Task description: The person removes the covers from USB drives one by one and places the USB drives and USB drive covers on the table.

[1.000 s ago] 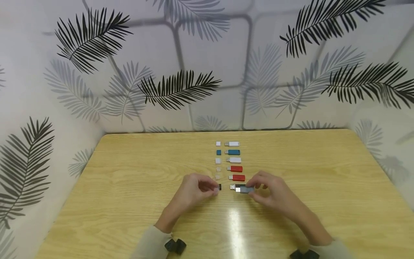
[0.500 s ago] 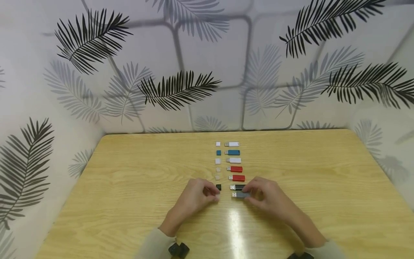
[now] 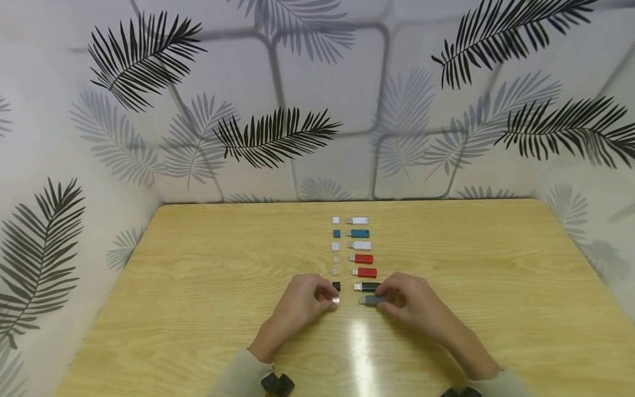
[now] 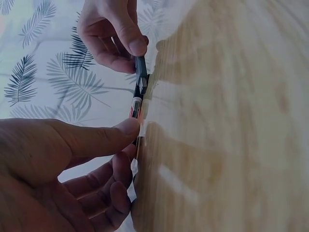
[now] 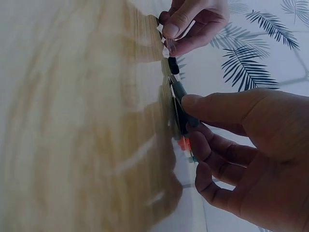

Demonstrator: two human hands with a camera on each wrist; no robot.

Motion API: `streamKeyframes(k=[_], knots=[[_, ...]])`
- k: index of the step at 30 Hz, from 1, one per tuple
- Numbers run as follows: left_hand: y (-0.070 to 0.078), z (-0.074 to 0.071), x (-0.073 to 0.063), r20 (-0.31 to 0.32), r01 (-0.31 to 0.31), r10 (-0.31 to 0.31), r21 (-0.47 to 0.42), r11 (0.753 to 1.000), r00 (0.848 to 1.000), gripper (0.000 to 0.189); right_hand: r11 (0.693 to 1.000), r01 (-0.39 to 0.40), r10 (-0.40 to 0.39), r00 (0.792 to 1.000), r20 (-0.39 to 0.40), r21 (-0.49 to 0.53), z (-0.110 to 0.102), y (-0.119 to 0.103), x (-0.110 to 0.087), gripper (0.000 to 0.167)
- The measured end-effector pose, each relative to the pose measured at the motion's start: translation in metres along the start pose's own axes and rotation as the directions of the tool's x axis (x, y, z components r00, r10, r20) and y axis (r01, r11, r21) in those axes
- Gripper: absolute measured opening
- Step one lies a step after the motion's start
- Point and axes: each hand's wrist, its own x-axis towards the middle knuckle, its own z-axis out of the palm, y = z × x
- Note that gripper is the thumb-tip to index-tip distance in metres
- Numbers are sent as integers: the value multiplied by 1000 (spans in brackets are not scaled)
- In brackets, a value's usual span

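My left hand [image 3: 303,302] pinches a small clear cap [image 3: 335,301] between thumb and forefinger, low over the wooden table. Facing it, my right hand [image 3: 410,296] holds a grey USB stick [image 3: 369,300] by its rear end, its metal plug pointing left towards the cap. Just beyond them lie a black cap [image 3: 336,286] and a black USB stick [image 3: 366,286], whose right end goes behind my right fingers. From the right wrist view, the grey stick [image 5: 178,88] sits between thumb and forefinger, with the other fingers loosely curled.
Farther back, loose caps form a column: clear, white [image 3: 335,246] and blue [image 3: 337,234]. A matching column of uncapped sticks runs beside it: red [image 3: 367,272], white [image 3: 359,245] and blue [image 3: 358,234]. The wooden table [image 3: 223,264] meets a leaf-patterned backdrop [image 3: 327,171].
Both hands have come slightly nearer the front edge. The grey stick has moved from overlapping the black one to just in front of it; the black cap now shows fully beyond my left fingers.
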Motion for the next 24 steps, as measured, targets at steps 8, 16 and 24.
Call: streamKeyframes(k=[8, 16, 24], knots=[[1, 2, 2, -8, 3, -3, 27, 1000, 1000, 8, 1000, -14, 14, 1000, 25, -4, 1, 0, 1, 14], [0, 2, 1, -10, -2, 2, 42, 999, 1000, 9, 1000, -7, 8, 1000, 27, -18, 2, 0, 1, 15], [0, 2, 1, -7, -1, 1, 29, 1000, 1000, 10, 999, -7, 8, 1000, 26, -34, 2, 1, 2, 15]])
